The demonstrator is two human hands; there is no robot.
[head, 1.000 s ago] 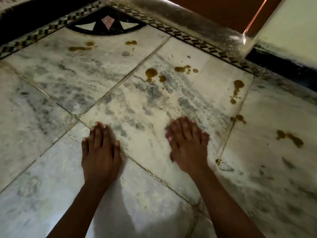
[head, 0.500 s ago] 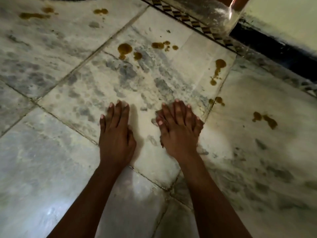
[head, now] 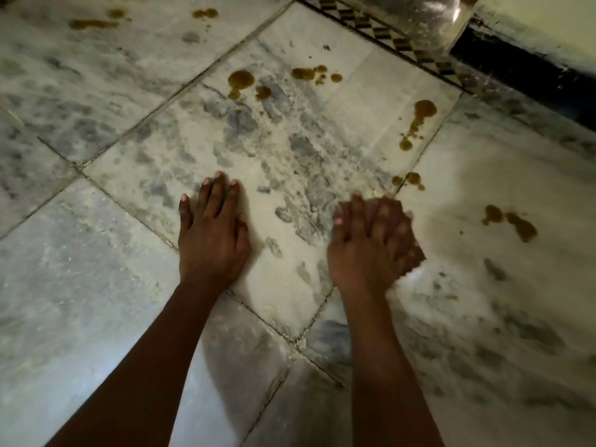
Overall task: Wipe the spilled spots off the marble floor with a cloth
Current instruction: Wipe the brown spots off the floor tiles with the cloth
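- Marble floor, grey-veined white slabs with dark grout joints, is filling the head view; four slabs are meeting at a joint between the two forearms.
- Left hand is lying palm down on the floor across a grout line, fingers straight and close together, gripping nothing.
- Right hand is appearing motion-blurred over the joint between two slabs, fingers extended and slightly spread, pointing away from the person.
- A darker brown edge is showing at the outer side of the right hand, near the little finger; whether this is the cloth cannot be told, and no cloth is otherwise showing clearly.
- Brown spilled spots are lying on the floor beyond and to the right of the hands:
- a round spot with drips and a cluster of small spots on the far part of the central slab;
- a long running spot near that slab's right edge;
- a small pair on the grout joint just beyond the right fingertips, apart from them;
- a double spot on the right slab, well to the right of the right hand;
- further spots and on the far left slab.
- A checkered inlay border is running diagonally along the far edge, beside a black skirting band.
- No brand, label or legible writing is showing.
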